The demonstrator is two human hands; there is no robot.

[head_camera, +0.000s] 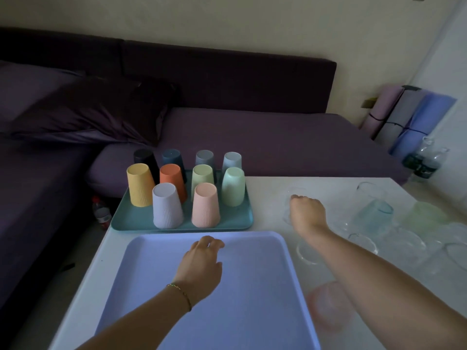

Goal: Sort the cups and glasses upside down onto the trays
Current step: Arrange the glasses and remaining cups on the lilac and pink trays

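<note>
White worktop: right hand grips a clear glass, axis vertical, rim direction unclear; left hand hangs loose and empty over a lilac plastic tray.

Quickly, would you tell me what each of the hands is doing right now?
Left hand: loosely curled over the lavender tray, holding nothing visible.
Right hand: gripping a clear glass.

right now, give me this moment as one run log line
left hand: over lilac tray, holds nothing | right hand: grips clear glass | coloured cups: upside down on teal tray | other glasses: on table
</note>
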